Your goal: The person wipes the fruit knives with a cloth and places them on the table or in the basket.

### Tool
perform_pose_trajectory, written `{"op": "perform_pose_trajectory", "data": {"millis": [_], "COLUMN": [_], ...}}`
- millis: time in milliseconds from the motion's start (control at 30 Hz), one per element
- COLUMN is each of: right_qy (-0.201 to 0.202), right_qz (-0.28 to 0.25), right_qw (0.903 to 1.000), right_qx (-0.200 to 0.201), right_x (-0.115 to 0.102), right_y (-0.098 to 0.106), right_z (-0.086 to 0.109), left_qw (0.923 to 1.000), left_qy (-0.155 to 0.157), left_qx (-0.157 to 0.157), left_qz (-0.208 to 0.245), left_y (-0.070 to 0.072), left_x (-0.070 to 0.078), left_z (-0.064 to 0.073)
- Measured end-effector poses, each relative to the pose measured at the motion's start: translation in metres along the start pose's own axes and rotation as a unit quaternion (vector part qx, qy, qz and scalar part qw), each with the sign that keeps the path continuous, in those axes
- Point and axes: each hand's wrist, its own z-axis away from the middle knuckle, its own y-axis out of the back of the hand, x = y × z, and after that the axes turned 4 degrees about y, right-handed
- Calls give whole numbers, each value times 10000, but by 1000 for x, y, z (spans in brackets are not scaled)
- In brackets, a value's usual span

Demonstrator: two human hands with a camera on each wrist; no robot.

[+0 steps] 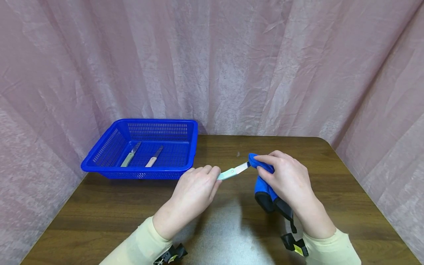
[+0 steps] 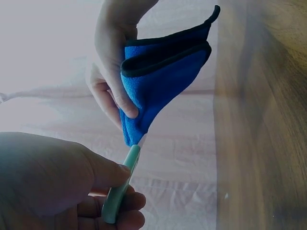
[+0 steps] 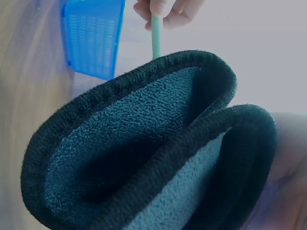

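My left hand [image 1: 198,186] grips the mint-green handle of a small knife [image 1: 228,174], its blade pointing right and a little up. A blue cloth [image 1: 264,186] with black edging is pinched between the thumb and fingers of my right hand [image 1: 288,176]. Folded over, the cloth covers the tip of the blade and its loose end hangs down. In the left wrist view the handle [image 2: 120,187] lies between thumb and curled fingers, with a short bit of blade showing below the cloth [image 2: 158,91]. Cloth folds fill most of the right wrist view.
A blue plastic basket [image 1: 139,169] stands at the back left of the wooden table [image 1: 232,147]. Inside it lie a green-handled knife [image 1: 128,158] and a pale pinkish-handled knife [image 1: 152,160]. Pink curtains [image 1: 212,66] hang behind the table and along its sides.
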Motion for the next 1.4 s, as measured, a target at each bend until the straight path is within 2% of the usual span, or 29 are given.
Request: {"op": "perform_pose_trajectory", "data": {"millis": [233,467,633,833,1400], "right_qy": [88,632,827,814,418], "right_qz": [-54,-24,55,115,57], "right_qw": [9999,9979,9966,9966,9991], "right_qx": [36,139,39,-18,12], "right_x": [-4,-20,-28,-27,-11], "right_y": [2,-3,-9,-11,-3], "right_z": [2,8,10,9,4], "left_qw": [10000,9998,9997,9999,9999], "left_qy": [35,112,126,72,107], "left_qx": [-70,-167,-204,-138,-116], "left_qz": [11,-18,-20,-25,-4], "left_y": [-1,-2,-2,-1,0], "left_x": [0,0,-1,-1,0], "left_z": [0,-1,0,0,0]}}
